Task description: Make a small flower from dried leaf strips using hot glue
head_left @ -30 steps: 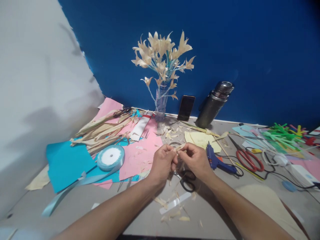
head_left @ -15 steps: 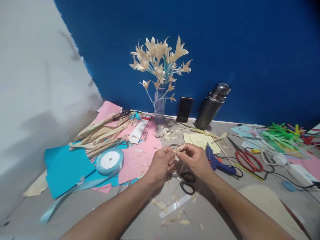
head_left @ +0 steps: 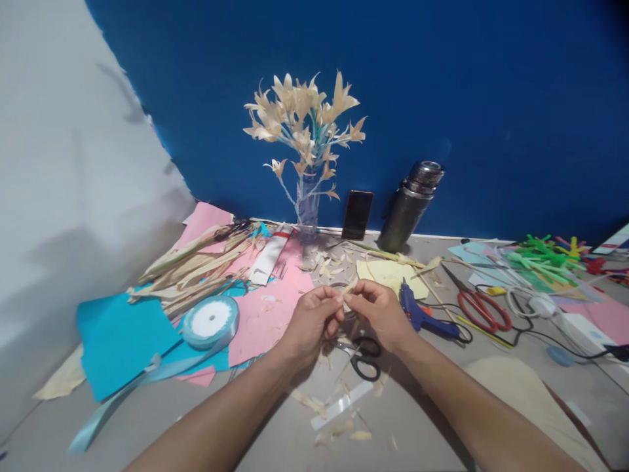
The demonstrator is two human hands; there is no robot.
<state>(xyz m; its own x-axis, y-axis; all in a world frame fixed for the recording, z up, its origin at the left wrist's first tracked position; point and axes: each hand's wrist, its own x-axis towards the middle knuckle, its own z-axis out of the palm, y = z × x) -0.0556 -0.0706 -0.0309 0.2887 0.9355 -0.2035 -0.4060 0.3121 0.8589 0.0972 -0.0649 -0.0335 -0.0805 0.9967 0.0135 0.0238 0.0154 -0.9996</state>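
- Where the forearms converge over the table [head_left: 275, 436], left hand [head_left: 310, 322] and right hand [head_left: 382, 313] meet, thumbs almost tip to tip.
- Fingers of both hands pinched on a small pale piece [head_left: 350, 288]; it sits between the fingertips, mostly covered by them, so its shape is hard to make out. Looks like husk, probably.
- Just below the hands: black-handled scissors [head_left: 369, 370], handles toward the person. Nearer still, a clear strip [head_left: 341, 406] lying flat among pale scraps [head_left: 361, 435].
- Right of the right hand: blue glue gun [head_left: 426, 320], nozzle pointing away; beyond it, red-handled scissors [head_left: 501, 319]. Yellow paper [head_left: 393, 276] lies behind the right hand.
- Left of the left hand: pink paper [head_left: 265, 318] with bits on it, then a ribbon spool [head_left: 201, 322], its pale blue tail trailing toward the person. Long dry strips [head_left: 191, 272] heaped behind the spool.
- Against the blue wall [head_left: 466, 98]: clear vase [head_left: 307, 213] of pale flowers [head_left: 299, 108], phone [head_left: 358, 215] propped upright, dark flask [head_left: 407, 213] to its right.
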